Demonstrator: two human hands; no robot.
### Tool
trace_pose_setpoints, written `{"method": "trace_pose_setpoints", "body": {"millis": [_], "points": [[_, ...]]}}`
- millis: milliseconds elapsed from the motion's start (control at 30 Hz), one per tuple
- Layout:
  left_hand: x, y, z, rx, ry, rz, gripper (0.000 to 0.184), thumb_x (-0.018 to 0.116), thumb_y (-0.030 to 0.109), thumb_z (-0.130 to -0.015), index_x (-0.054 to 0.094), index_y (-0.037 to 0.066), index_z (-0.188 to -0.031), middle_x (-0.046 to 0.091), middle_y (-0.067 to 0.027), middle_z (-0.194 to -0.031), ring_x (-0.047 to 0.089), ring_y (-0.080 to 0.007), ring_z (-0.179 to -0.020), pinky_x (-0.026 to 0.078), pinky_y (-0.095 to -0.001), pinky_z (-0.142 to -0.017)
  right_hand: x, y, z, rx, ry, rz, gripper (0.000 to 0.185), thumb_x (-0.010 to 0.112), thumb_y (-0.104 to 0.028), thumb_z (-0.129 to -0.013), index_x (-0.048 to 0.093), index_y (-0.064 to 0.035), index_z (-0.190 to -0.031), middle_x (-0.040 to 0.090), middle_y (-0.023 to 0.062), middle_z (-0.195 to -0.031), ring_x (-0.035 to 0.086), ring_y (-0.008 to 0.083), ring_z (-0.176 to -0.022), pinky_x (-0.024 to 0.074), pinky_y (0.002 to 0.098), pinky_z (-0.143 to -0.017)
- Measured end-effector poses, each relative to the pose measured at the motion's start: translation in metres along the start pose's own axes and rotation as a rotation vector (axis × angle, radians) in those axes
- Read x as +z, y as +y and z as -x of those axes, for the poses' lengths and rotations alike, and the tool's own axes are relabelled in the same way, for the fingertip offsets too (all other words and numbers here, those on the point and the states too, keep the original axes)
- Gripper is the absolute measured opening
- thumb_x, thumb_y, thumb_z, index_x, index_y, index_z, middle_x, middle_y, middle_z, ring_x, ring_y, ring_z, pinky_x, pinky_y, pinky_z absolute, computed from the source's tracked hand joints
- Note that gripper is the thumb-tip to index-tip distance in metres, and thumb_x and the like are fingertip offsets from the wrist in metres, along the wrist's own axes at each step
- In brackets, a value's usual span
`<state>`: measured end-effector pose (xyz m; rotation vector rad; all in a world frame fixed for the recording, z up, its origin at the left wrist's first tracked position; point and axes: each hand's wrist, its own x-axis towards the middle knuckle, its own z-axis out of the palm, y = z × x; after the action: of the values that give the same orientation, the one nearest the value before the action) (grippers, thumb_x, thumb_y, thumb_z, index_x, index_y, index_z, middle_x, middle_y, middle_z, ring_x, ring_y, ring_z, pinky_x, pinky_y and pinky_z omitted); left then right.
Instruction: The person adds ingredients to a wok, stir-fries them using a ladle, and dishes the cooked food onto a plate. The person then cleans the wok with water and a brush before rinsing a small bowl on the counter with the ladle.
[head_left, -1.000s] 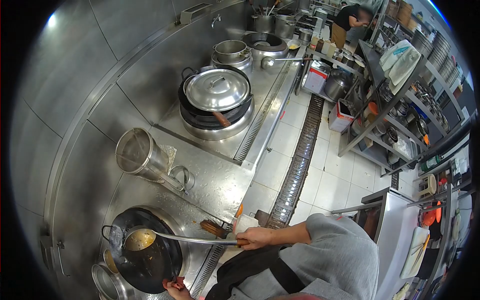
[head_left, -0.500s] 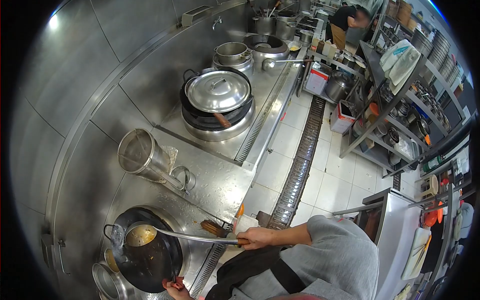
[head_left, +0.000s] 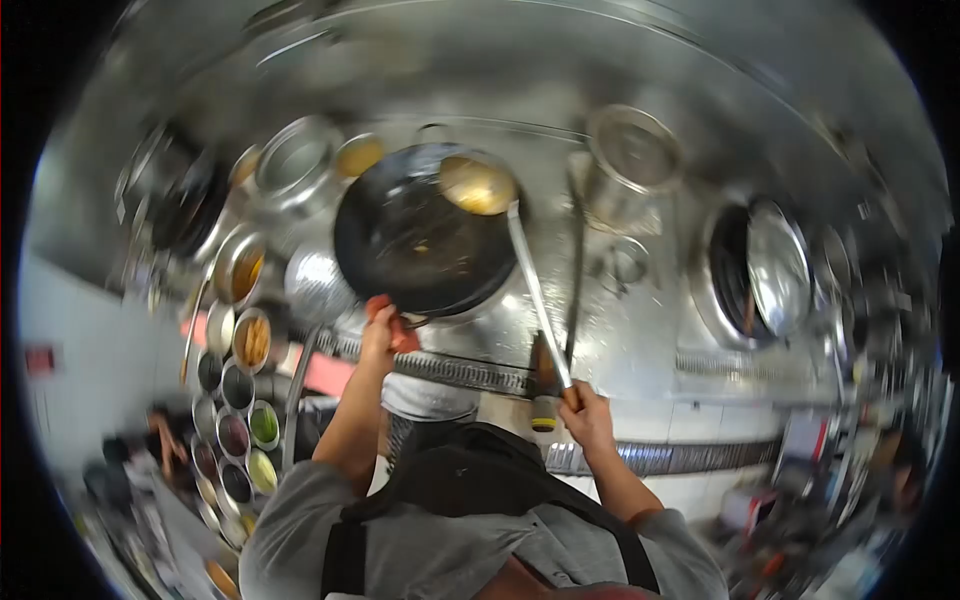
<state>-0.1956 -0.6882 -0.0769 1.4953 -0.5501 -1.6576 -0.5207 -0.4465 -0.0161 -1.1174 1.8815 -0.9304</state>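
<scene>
My left hand [head_left: 381, 325] is closed around a red cloth [head_left: 403, 335] at the near rim of a large black wok [head_left: 400, 240]. Small bits of food lie on the wok's dark inner surface. My right hand [head_left: 588, 412] is wrapped round the handle end of a long-handled ladle [head_left: 535, 295]. The ladle's bowl, with yellowish contents [head_left: 477, 186], rests over the wok's far right part. A brush [head_left: 543, 380] lies just left of my right hand.
Metal pots [head_left: 295, 160] and a perforated skimmer [head_left: 318, 283] stand left of the wok. Several ingredient bowls [head_left: 236, 385] fill the lower left. A strainer pot [head_left: 632, 155] and a lidded wok [head_left: 778, 270] are at right. A person's arm [head_left: 165, 440] shows at far left.
The view has swung left, so the wok now sits near the centre and the ingredient bowls show. Both hands keep their holds. The picture is more blurred.
</scene>
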Motion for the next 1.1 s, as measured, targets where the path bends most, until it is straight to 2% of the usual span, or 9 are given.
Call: {"method": "trace_pose_setpoints", "body": {"millis": [200,367,500,567,633,700,767,933,1100], "points": [[-0.064,-0.007,0.04,0.198,-0.005,-0.177,0.043,0.065,0.025,-0.082,0.054,0.0,-0.116,0.061,-0.0068,-0.097,0.06,-0.0179,-0.085,0.048,-0.0316,-0.078,0.036,-0.075,-0.073,-0.111,0.015,0.001,0.031,0.066,-0.017,-0.077,0.06,-0.001,-0.103,0.059,0.0115,-0.064,0.057,0.0178,-0.055,0.0461,0.0337,-0.054],[-0.164,-0.025,0.008,0.397,0.256,-0.549,0.051,0.07,0.024,-0.073,0.053,0.001,-0.115,0.064,-0.0176,-0.098,0.063,-0.031,-0.092,0.049,-0.0382,-0.082,0.092,-0.192,-0.165,-0.538,0.109,0.454,0.039,0.065,-0.015,-0.073,0.058,-0.0046,-0.111,0.063,0.0243,-0.086,0.061,0.0433,-0.075,0.0487,0.0469,-0.069],[-0.208,-0.017,-0.01,0.415,0.35,-0.674,0.049,0.07,0.023,-0.072,0.052,0.002,-0.112,0.063,-0.0183,-0.104,0.062,-0.0349,-0.098,0.047,-0.0399,-0.086,0.155,-0.274,-0.272,-0.7,-0.063,0.99,0.029,0.059,-0.006,-0.077,0.058,-0.003,-0.106,0.064,0.024,-0.091,0.062,0.0416,-0.084,0.0502,0.0484,-0.074],[-0.214,0.004,-0.002,0.456,0.164,-0.669,0.054,0.071,0.024,-0.071,0.048,0.003,-0.115,0.061,-0.0223,-0.103,0.06,-0.0382,-0.099,0.046,-0.0433,-0.087,0.194,-0.299,-0.322,-0.747,-0.074,1.234,0.023,0.058,-0.006,-0.077,0.06,-0.0021,-0.1,0.065,0.0232,-0.091,0.063,0.04,-0.088,0.051,0.0471,-0.075],[-0.23,-0.01,-0.019,0.329,0.184,-0.99,0.055,0.071,0.025,-0.07,0.046,0.004,-0.115,0.061,-0.0242,-0.103,0.06,-0.0403,-0.098,0.047,-0.0461,-0.085,0.226,-0.317,-0.349,-0.698,-0.152,1.286,0.022,0.058,-0.006,-0.078,0.061,-0.0021,-0.099,0.065,0.0232,-0.091,0.064,0.0397,-0.089,0.0511,0.0462,-0.076],[-0.241,-0.017,-0.029,0.318,0.158,-0.928,0.054,0.071,0.025,-0.07,0.046,0.004,-0.113,0.061,-0.0246,-0.101,0.06,-0.0413,-0.096,0.047,-0.0474,-0.084,0.248,-0.329,-0.358,-0.636,-0.233,1.34,0.021,0.057,-0.007,-0.078,0.063,-0.0021,-0.098,0.065,0.0231,-0.091,0.064,0.0393,-0.09,0.0513,0.0454,-0.077],[-0.243,-0.025,-0.03,0.302,0.127,-0.862,0.053,0.071,0.025,-0.07,0.047,0.004,-0.112,0.062,-0.0249,-0.099,0.06,-0.0423,-0.094,0.047,-0.0487,-0.083,0.261,-0.358,-0.339,-0.229,-0.301,0.997,0.018,0.056,-0.006,-0.078,0.064,-0.0015,-0.094,0.065,0.0239,-0.091,0.063,0.0398,-0.093,0.0511,0.0447,-0.08],[-0.244,-0.038,-0.036,0.399,0.163,-0.792,0.052,0.071,0.024,-0.069,0.046,0.005,-0.111,0.061,-0.0254,-0.092,0.06,-0.0455,-0.086,0.048,-0.0517,-0.077,0.251,-0.355,-0.339,-0.553,-0.109,1.27,0.028,0.061,-0.011,-0.077,0.06,-0.0007,-0.103,0.065,0.0236,-0.092,0.062,0.0412,-0.089,0.049,0.0487,-0.078],[-0.245,-0.04,-0.038,0.437,0.16,-0.791,0.051,0.071,0.026,-0.07,0.047,0.005,-0.109,0.062,-0.0249,-0.088,0.061,-0.0446,-0.08,0.05,-0.052,-0.072,0.276,-0.374,-0.321,-0.69,-0.019,1.021,0.034,0.06,-0.011,-0.078,0.056,-0.0005,-0.11,0.064,0.024,-0.096,0.061,0.0432,-0.088,0.0488,0.0491,-0.079]]}}
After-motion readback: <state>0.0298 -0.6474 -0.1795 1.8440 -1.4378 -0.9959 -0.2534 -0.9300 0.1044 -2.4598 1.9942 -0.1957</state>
